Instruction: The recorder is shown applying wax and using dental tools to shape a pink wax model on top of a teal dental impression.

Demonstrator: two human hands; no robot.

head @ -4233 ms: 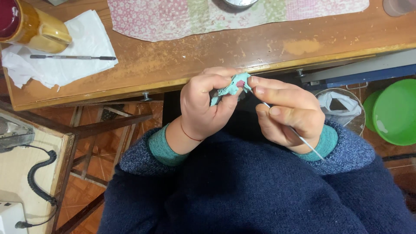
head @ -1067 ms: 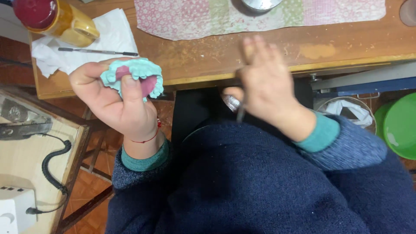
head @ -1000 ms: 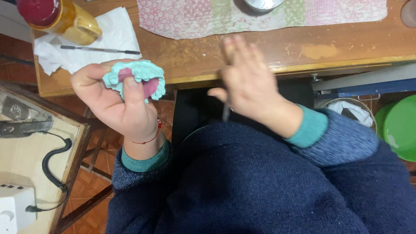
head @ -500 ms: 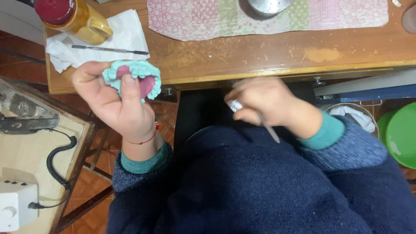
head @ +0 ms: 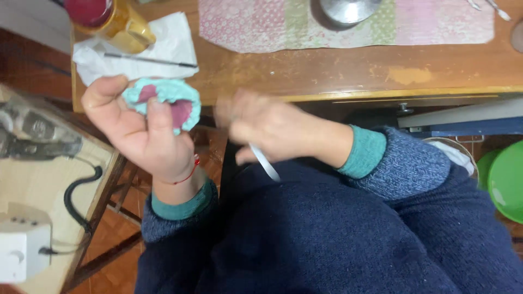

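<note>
My left hand [head: 136, 133] is raised at the left, closed around a small crocheted piece [head: 163, 100], turquoise with a dark pink middle. My right hand [head: 267, 128] is blurred with motion just right of it, near the table edge, and grips a thin silver crochet hook [head: 265, 162] that sticks out below the fingers. The two hands are apart. Both arms wear dark blue knitted sleeves with teal cuffs.
A wooden table [head: 338, 71] carries a patterned cloth [head: 261, 27], a metal pot [head: 348, 8], a yellow mug [head: 117, 22] and a white tissue [head: 163, 51] with a thin needle on it. A green basin [head: 506, 179] sits at the right. A side table with a white device [head: 22, 247] stands left.
My left hand carried the crocheted piece away to the left and holds it there. My right hand swung up, came down with the hook, and now moves left toward the piece.
</note>
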